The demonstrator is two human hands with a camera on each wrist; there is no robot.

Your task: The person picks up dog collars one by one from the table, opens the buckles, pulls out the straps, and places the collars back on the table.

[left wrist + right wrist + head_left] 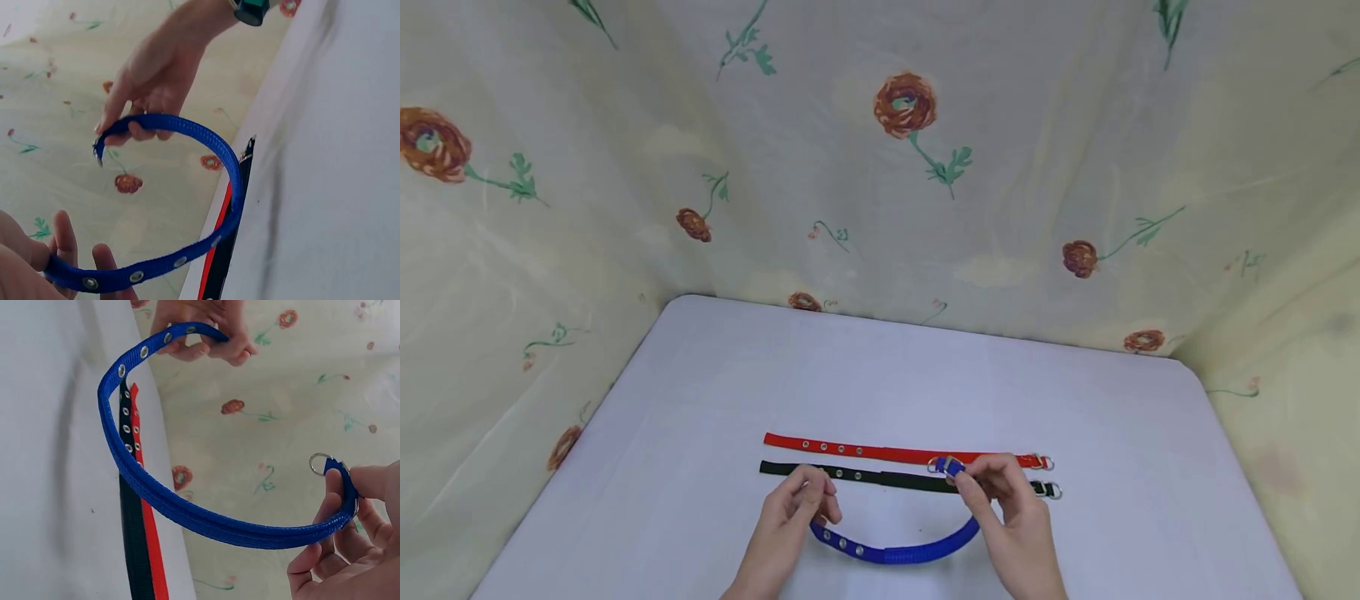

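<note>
A blue collar (pixel 925 552) with metal eyelets hangs in a downward curve between my two hands, above the white table. My left hand (pixel 790 517) pinches its eyelet end between thumb and fingers. At the other end, my right hand (pixel 1011 521) grips the strap close to the buckle, and a metal D-ring (pixel 319 464) sticks out past the fingertips. Behind the hands a black collar (pixel 917 482) lies flat on the table, partly covered by them. Just beyond it, parallel, lies a red collar (pixel 902 454) with its own eyelets, buckle and ring.
The white table (pixel 880 367) has rounded far corners. Cream curtains (pixel 820 150) printed with rust-coloured flowers enclose it at the back and both sides. A dark green device (pixel 252 11) shows on the right wrist in the left wrist view.
</note>
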